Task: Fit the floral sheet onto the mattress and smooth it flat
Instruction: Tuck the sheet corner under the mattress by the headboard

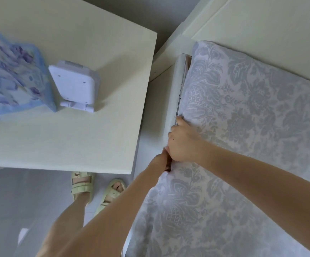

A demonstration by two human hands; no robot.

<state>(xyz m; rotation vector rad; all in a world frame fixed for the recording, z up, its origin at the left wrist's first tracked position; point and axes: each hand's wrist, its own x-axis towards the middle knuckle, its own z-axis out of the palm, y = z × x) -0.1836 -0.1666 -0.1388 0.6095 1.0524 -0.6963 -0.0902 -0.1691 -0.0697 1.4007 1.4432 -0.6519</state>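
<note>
The left hand (160,160) is reaching to the side edge of the floral sheet (243,127); its fingers are hiding behind the right hand (185,143), so I cannot tell their state. The right hand is curling its fingers over that edge, gripping it beside the white bed frame (174,93). The sheet is lying spread to the right of this frame.

One head camera looks steeply down from close above the bed (178,86) edge; the table (76,141) lies at left.
</note>
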